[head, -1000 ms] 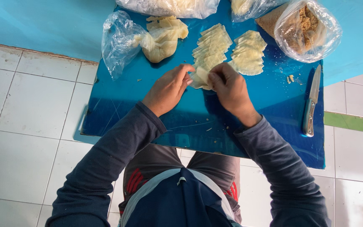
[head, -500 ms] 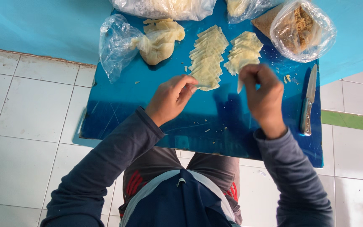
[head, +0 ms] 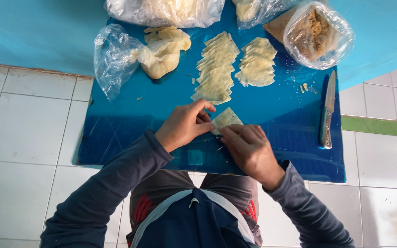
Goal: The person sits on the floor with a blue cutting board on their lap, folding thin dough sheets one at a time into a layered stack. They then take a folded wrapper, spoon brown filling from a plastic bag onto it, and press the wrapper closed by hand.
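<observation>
A pale square dough wrapper lay on the blue board, near its front edge, held between both hands. The left hand pinched the wrapper's left edge with thumb and fingertips, its grip clenched on the sheet. The right hand pressed its fingertips on the wrapper's lower right edge, so its grip was grasping the same sheet from the other side.

Just beyond the wrapper, a fanned row of more pale wrappers stretched away across the board, and a second, shorter stack of wrappers lay just beside it to the right. To the left of these rows sat a lump of dough, half out of a crumpled clear plastic bag. At the board's far right corner stood a clear bag of brown crumbly filling, its mouth open. A larger clear bag with pale contents lay along the far edge. A knife with a metal handle rested lengthwise near the board's right edge, well apart from both hands. Small crumbs were scattered between the knife and the stacks. The board lay over a white tiled floor, with a blue wall behind it.
</observation>
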### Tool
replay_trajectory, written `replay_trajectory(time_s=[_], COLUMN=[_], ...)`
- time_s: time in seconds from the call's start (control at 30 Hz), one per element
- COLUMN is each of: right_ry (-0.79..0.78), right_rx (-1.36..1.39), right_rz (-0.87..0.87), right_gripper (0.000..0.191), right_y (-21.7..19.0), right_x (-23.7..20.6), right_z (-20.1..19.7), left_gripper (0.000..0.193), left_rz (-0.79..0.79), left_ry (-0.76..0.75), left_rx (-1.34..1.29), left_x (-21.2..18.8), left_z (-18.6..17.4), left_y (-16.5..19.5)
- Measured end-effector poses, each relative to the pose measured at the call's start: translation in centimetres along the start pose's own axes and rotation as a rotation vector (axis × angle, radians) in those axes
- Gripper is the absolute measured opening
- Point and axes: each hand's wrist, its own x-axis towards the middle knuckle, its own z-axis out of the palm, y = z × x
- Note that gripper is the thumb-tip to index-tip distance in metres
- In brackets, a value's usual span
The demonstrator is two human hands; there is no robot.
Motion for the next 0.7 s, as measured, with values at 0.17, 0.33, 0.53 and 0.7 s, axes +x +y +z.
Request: replay_trajectory(time_s=[0.17, 0.33, 0.53, 0.7], right_ry=[0.235, 0.295, 0.171, 0.194], right_rx=[-0.254, -0.371, -0.572, -0.693], right_rz=[0.305, 0.380, 0.311, 0.338], right_gripper=[0.006, 0.018, 0.029, 0.008], right_y=[7.8, 17.6, 22.6, 25.3], right_x=[-1.5, -0.3, 0.1, 0.2], right_z=[-5.6, -8.7, -5.0, -4.6], left_gripper=[0.024, 0.021, 0.019, 0.018], left_rz=[0.070, 0.051, 0.033, 0.041], left_ry=[0.034, 0.019, 0.002, -0.018], left_rx=[0.044, 0.050, 0.073, 0.102], left_x=[0.3, 0.6, 0.8, 0.9], left_z=[0.1, 0.0, 0.1, -0.1], left_y=[-0.4, -0.4, 0.0, -0.1])
